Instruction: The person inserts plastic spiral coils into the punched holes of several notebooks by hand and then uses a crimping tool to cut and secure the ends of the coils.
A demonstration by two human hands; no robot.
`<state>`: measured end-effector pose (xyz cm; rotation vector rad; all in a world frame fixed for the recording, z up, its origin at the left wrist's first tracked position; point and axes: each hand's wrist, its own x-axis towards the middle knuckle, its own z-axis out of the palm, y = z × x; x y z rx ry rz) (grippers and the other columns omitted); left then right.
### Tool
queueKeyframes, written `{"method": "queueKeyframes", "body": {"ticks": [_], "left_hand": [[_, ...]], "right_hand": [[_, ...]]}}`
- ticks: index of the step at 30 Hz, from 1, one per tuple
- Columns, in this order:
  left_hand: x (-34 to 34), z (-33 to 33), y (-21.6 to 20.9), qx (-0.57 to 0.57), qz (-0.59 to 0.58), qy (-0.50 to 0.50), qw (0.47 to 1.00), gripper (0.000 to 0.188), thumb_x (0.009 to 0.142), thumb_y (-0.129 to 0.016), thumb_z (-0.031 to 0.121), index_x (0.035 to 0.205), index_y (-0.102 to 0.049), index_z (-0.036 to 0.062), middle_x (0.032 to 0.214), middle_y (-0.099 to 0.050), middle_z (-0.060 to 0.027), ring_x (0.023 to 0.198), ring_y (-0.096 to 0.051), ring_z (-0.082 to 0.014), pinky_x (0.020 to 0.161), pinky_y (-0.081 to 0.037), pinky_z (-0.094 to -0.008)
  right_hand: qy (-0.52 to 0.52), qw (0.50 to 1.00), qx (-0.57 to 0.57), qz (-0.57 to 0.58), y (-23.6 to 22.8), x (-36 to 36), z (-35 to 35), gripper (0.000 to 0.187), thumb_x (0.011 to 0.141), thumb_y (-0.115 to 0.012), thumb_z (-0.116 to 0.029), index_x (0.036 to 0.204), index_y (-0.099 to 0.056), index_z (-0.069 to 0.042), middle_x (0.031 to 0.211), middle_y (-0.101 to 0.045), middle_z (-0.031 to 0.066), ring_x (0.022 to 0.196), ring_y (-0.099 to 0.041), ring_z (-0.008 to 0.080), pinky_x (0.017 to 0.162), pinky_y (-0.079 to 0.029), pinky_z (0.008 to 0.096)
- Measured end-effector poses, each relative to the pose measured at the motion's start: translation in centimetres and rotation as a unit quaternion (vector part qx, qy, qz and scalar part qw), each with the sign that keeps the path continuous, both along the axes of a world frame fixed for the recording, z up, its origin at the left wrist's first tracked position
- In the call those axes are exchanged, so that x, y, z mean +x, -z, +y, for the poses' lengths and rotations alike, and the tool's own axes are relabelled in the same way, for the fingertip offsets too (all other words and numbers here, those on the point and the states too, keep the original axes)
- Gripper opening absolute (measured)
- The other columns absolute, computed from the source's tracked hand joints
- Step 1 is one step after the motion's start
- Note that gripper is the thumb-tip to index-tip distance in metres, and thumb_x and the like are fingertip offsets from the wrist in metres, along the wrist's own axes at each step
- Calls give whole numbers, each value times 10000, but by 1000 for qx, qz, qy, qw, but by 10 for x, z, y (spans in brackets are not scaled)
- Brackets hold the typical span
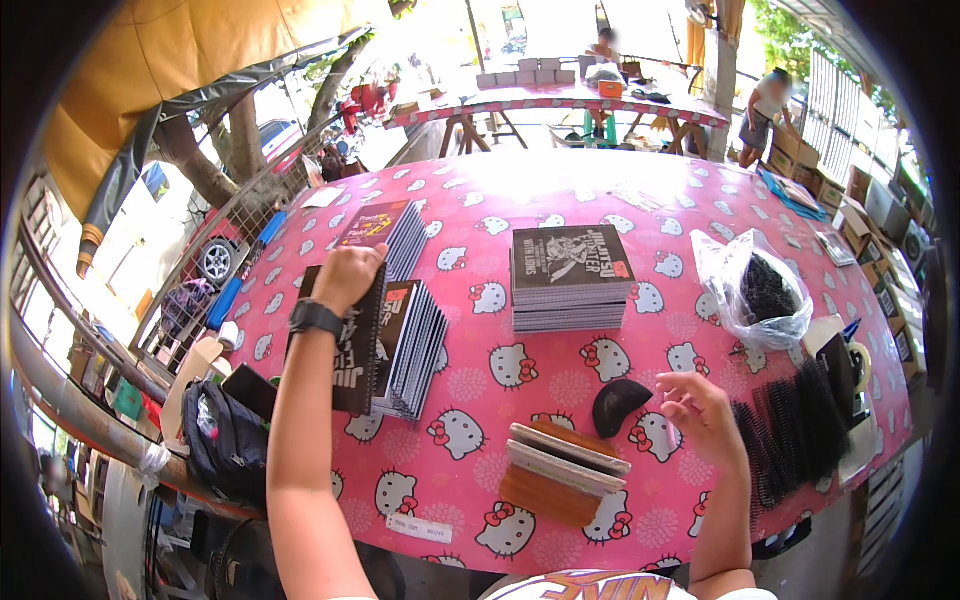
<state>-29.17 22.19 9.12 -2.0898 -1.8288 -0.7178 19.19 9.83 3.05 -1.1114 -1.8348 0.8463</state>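
My left hand is closed on the top edge of a black spiral-bound notebook, which is tilted upright. It stands against a stack of similar black-covered notebooks. Behind it lies another stack with a dark red cover. My right hand is above the table with its fingers loosely bent and apart; no held thing can be made out. Close to its fingertips is a black half-moon-shaped piece. A slotted wooden block sits nearer to me.
A tall notebook stack stands mid-table on the pink patterned cover. To the right are a plastic bag of black material and many black plastic binding coils. A dark bag is at the left edge. Two people are beyond.
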Motion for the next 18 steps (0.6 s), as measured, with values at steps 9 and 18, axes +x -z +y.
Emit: {"method": "queueKeyframes", "body": {"ticks": [9,18], "left_hand": [[3,37,95,-220,-60,-92,969,470,953,-298,459,1219,-542,158,1294,-511,-54,1271,-371,-258,1072,-173,-554],[37,48,82,-254,-20,-170,952,536,944,-262,504,1185,-559,128,1322,-468,-133,1271,-379,-297,1081,-172,-549]], "right_hand": [[-16,998,-25,-59,16,-9,33,291,858,-633,-251,1045,-615,-28,879,-644,92,782,-605,164,686,-479,286],[197,965,163,-53,55,-39,212,347,827,-645,-315,970,-642,1,922,-653,146,838,-615,196,746,-482,335]]}}
